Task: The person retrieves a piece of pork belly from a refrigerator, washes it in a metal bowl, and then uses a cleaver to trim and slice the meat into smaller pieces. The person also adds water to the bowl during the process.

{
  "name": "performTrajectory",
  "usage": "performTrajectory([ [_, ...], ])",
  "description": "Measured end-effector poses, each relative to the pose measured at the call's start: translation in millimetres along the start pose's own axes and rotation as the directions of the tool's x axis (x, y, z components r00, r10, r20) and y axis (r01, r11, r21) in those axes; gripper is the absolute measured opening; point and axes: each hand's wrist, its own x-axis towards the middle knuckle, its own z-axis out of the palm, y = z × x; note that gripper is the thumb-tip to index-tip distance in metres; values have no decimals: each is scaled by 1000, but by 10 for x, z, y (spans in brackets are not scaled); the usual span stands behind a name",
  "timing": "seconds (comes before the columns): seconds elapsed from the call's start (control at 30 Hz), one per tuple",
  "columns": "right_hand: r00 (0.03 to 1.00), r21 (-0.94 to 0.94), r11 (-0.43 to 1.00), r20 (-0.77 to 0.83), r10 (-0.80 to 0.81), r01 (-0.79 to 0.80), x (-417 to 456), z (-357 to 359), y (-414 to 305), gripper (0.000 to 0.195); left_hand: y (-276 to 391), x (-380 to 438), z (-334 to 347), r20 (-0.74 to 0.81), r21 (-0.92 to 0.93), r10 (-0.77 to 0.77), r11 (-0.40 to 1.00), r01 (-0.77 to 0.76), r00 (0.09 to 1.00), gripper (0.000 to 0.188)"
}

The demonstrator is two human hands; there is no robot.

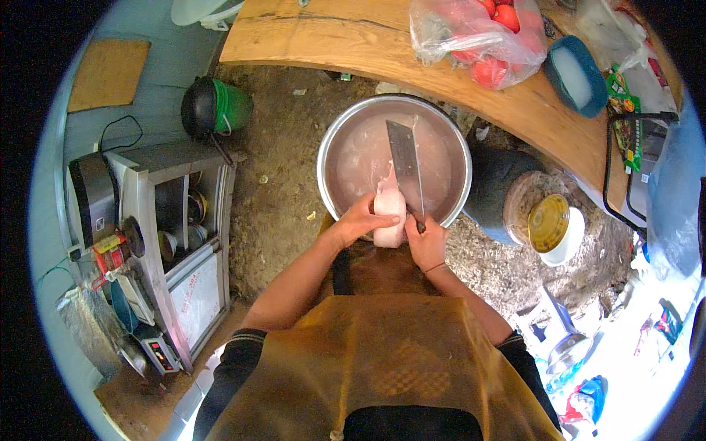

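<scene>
A pale pink piece of raw meat (389,223), wide at the near end and narrowing away from me, lies over the near rim of a round metal basin (321,160). Cloudy pinkish water (358,138) fills the basin. With fingers on one side and thumb across the top, my left hand (365,219) grips the meat. My right hand (428,242) holds a cleaver (404,154) by its handle, close beside the meat's right side. The broad blade points away from me above the water. Whether the blade touches the meat I cannot tell.
A wooden table (309,38) curves across the far side, bearing a plastic bag of tomatoes (496,49) and a blue tub (576,74). A metal cabinet (193,281) and a green bucket (229,105) stand left. Right of the basin are a dark barrel (491,182) and a yellowish bowl (549,223).
</scene>
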Motion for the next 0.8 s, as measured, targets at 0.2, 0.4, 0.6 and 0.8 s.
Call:
performTrajectory([
  [0.2,988,-20,994,115,-104,107,93,-101,58,23,-67,-2,-34,139,-96,-41,994,55,989,68],
  [0.4,941,-87,985,317,-115,150,258,-632,-67,19,-121,139,-49,113,-104,-162,979,174,980,58],
  [0.6,825,-260,910,549,-135,322,372,-871,-280,21,-106,145,-28,18,-34,-192,981,193,981,48],
  [0.8,788,-421,848,615,6,323,498,-675,33,19,-235,98,-58,-110,-103,-155,984,144,982,46],
])
